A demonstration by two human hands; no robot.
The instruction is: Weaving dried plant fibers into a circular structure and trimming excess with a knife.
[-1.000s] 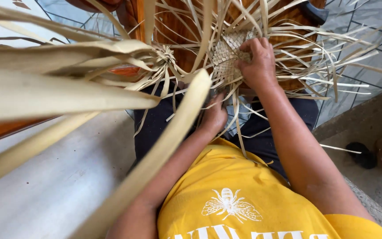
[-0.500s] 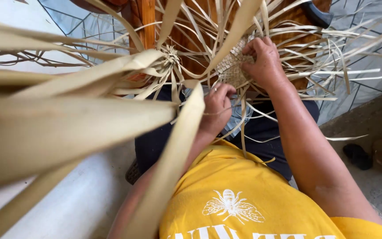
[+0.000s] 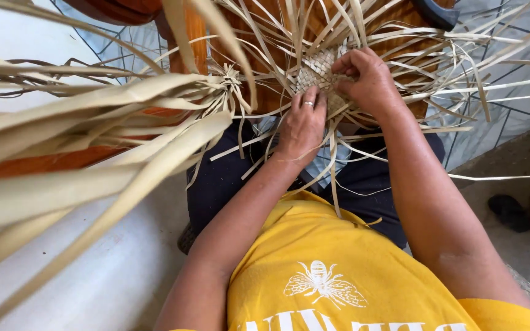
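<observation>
Two hands are on the weaving, both yours. Your left hand (image 3: 302, 125) lies flat against the lower edge of the small woven patch (image 3: 319, 73), fingers (image 3: 309, 101) together and pressing up onto the plaited strips; a ring shows on one finger. Your right hand (image 3: 369, 76) sits just beside it, to the right and a little higher, curled with its fingers closed on the patch's right edge and the strips there; you cannot see exactly which strand it pinches, since the knuckles cover it. The patch is held between the two hands, above your lap, in front of the brown wooden chair (image 3: 265, 55) behind it.

Loose pale palm-leaf strips (image 3: 461, 86) fan out from the patch in every direction, past your right hand toward the tiled floor (image 3: 510, 116) and downward across your dark trousers (image 3: 228, 178). To the left of your left hand a bundle of strips is gathered into a knot (image 3: 231, 76), and from it broad leaf blades (image 3: 93, 153) sweep toward the camera, large and blurred, across the pale ledge (image 3: 81, 276) beside your left arm. Your yellow shirt (image 3: 338, 270), printed with a white insect figure, fills the bottom of the view beneath both forearms. Well to the right of your right arm, a dark sandal (image 3: 510, 211) lies on the ground.
</observation>
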